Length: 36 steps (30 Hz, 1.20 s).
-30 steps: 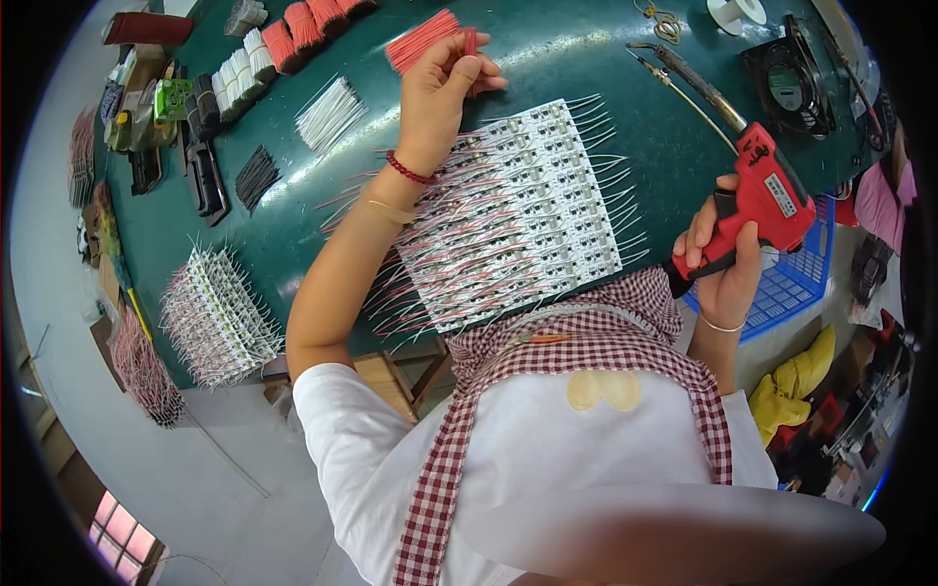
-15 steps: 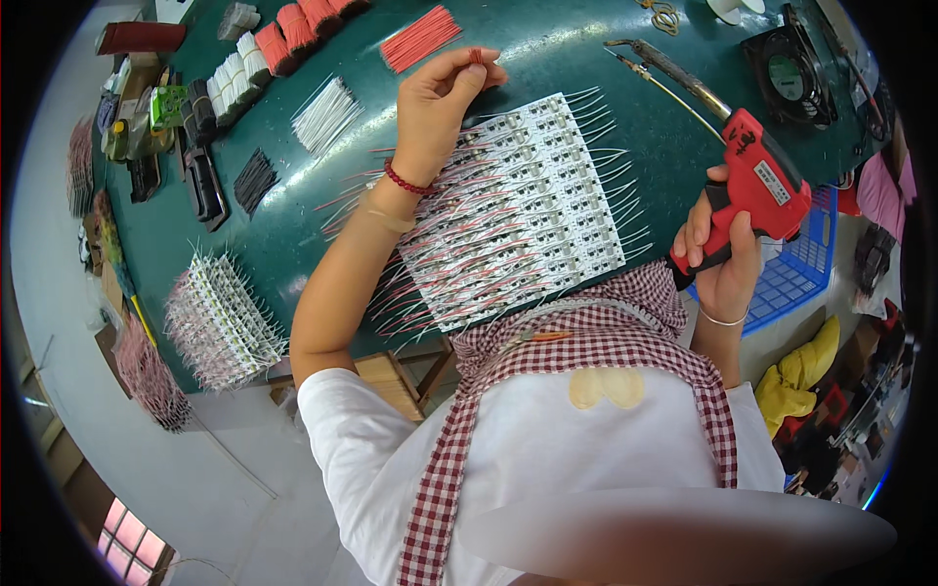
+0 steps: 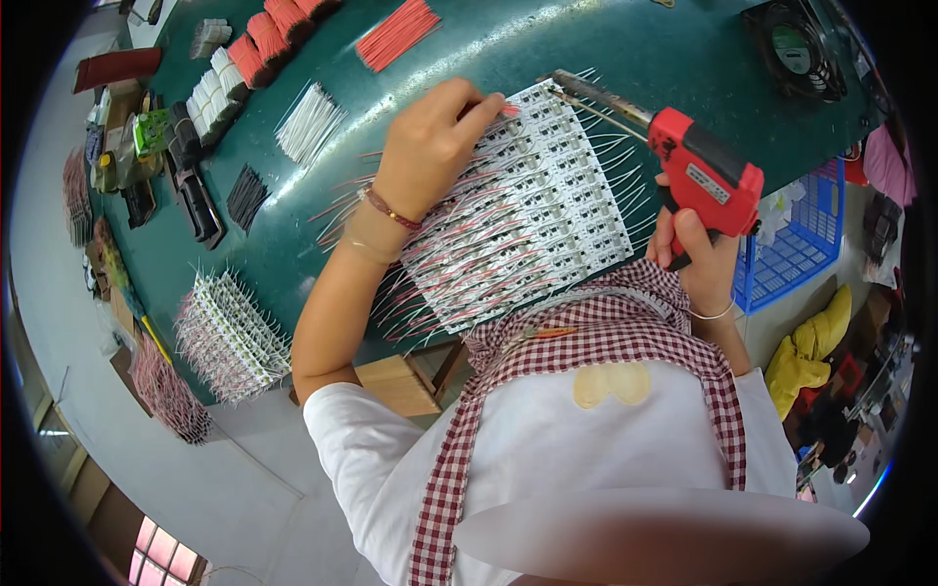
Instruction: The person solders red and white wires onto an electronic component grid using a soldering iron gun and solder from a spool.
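I see the white panel of small circuit boards (image 3: 528, 210) lying mid-frame on the green table (image 3: 606, 49). My left hand (image 3: 430, 146) pinches a thin red wire (image 3: 508, 110) at its top edge. My right hand (image 3: 699, 259) is wrapped tight around the red soldering gun (image 3: 699, 171), tip touching the panel's upper corner. Loose red wires (image 3: 396, 32) lie at upper centre.

A small pale rectangular label (image 3: 709, 183) sits on the side of the red soldering gun (image 3: 705, 176)

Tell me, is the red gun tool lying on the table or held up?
Held up. The right hand grips the red soldering gun by its handle, its long metal tip reaching the white circuit board panel.
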Motion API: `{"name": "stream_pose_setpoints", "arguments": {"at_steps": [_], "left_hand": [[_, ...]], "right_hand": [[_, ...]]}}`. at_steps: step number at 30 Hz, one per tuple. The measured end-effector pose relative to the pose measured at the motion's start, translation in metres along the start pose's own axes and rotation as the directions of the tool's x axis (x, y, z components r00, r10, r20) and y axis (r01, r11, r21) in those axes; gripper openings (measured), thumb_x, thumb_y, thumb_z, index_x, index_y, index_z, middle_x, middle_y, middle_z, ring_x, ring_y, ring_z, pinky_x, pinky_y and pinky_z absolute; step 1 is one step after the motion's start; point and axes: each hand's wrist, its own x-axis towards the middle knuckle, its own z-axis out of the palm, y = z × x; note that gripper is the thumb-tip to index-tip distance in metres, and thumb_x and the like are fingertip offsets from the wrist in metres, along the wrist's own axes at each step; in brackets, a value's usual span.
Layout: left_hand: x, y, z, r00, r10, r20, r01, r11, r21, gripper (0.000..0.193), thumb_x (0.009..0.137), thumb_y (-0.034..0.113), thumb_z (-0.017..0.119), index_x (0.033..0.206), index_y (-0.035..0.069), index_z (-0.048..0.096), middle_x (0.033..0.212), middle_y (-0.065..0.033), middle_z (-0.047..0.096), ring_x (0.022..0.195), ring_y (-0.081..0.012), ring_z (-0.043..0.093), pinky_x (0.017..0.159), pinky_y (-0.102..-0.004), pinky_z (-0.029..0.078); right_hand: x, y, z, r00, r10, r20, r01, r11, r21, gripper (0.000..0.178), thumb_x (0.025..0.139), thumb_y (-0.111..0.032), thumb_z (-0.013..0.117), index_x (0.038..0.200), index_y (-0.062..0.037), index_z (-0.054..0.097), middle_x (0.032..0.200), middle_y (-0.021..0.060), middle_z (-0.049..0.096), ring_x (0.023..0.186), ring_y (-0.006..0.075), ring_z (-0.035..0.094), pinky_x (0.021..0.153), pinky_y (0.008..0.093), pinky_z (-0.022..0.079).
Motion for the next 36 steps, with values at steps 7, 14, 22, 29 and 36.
{"name": "stream_pose_setpoints", "arguments": {"at_steps": [7, 14, 22, 29, 36], "left_hand": [[0.005, -0.006, 0.003, 0.997, 0.053, 0.060, -0.055, 0.998, 0.029, 0.033, 0.068, -0.003, 0.063, 0.098, 0.009, 0.068, 0.078, -0.0058, 0.055, 0.068, -0.0211, 0.058, 0.058, -0.0317, 0.049], [0.007, -0.008, 0.003, 0.995, 0.029, 0.094, -0.028, 1.000, -0.012, 0.020, 0.072, 0.004, 0.062, 0.091, 0.006, 0.066, 0.077, -0.0067, 0.048, 0.072, -0.0225, 0.054, 0.063, -0.0333, 0.047], [0.010, -0.005, 0.001, 0.987, 0.022, 0.161, -0.026, 0.999, 0.020, 0.019, 0.073, 0.004, 0.060, 0.092, 0.005, 0.064, 0.080, -0.0072, 0.046, 0.075, -0.0227, 0.053, 0.066, -0.0336, 0.047], [0.014, -0.004, 0.000, 0.988, 0.046, 0.144, -0.050, 0.999, 0.019, 0.023, 0.073, 0.002, 0.063, 0.095, 0.007, 0.065, 0.077, -0.0068, 0.047, 0.070, -0.0224, 0.053, 0.060, -0.0335, 0.045], [0.017, -0.004, -0.002, 0.985, 0.047, 0.163, -0.050, 0.999, 0.015, 0.022, 0.072, 0.002, 0.064, 0.093, 0.007, 0.066, 0.078, -0.0069, 0.048, 0.071, -0.0225, 0.053, 0.060, -0.0333, 0.045]], "right_hand": [[-0.004, 0.005, 0.004, 0.993, 0.112, -0.023, -0.112, 0.993, -0.026, 0.017, 0.091, -0.013, 0.060, 0.083, 0.0010, 0.058, 0.060, 0.0027, 0.055, 0.051, 0.0098, 0.053, 0.049, 0.0249, 0.044], [-0.006, 0.006, 0.008, 0.991, 0.129, -0.027, -0.130, 0.991, -0.023, 0.012, 0.087, -0.007, 0.066, 0.095, 0.0002, 0.060, 0.067, 0.0016, 0.058, 0.054, 0.0076, 0.053, 0.049, 0.0227, 0.043], [-0.007, 0.021, 0.001, 0.996, 0.090, 0.002, -0.089, 0.989, -0.122, 0.029, 0.083, -0.004, 0.069, 0.111, -0.0010, 0.061, 0.075, 0.0002, 0.061, 0.056, 0.0055, 0.052, 0.050, 0.0213, 0.042], [-0.010, 0.012, 0.006, 0.996, 0.089, -0.031, -0.092, 0.986, -0.137, 0.024, 0.084, -0.005, 0.069, 0.106, -0.0013, 0.062, 0.074, -0.0006, 0.060, 0.057, 0.0052, 0.052, 0.050, 0.0216, 0.041], [-0.009, 0.014, 0.003, 0.997, 0.080, 0.004, -0.079, 0.987, -0.137, 0.015, 0.086, -0.007, 0.067, 0.098, -0.0013, 0.061, 0.074, 0.0000, 0.059, 0.058, 0.0061, 0.052, 0.051, 0.0220, 0.042]]}}
